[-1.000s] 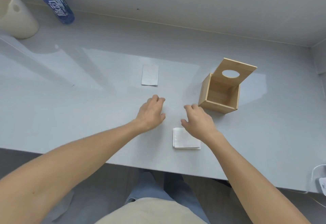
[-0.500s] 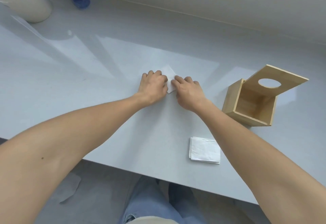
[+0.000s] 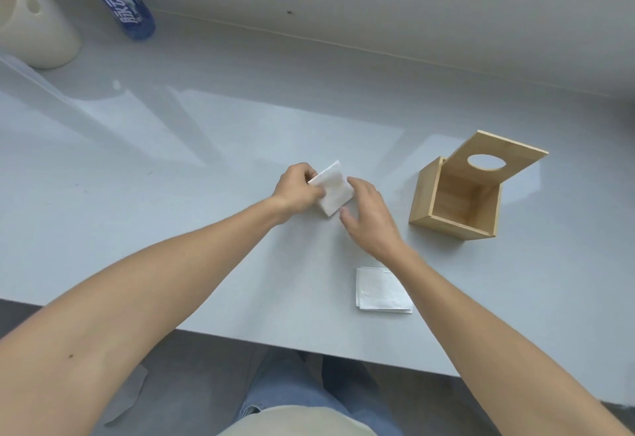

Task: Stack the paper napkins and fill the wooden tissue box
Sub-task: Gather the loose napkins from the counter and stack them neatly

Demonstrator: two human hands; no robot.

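Napkin (image 3: 332, 191) off table since half-second ago, now tilted up between my hands. Left hand (image 3: 298, 191) pinches its left edge; right hand (image 3: 369, 219) loose, fingers at right edge. Step: pickup. Next: carry to stack (image 3: 382, 290) at 5 o'clock, square edges. Wooden tissue box (image 3: 460, 202) at 3 o'clock, lid up.

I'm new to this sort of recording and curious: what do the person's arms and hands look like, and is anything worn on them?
Both arms are bare to the edge of the picture: no sleeves show. The left hand and right hand wear no gloves, and no rings, watch or wristband can be seen. Lower down, blue jeans and a pale beige top show.
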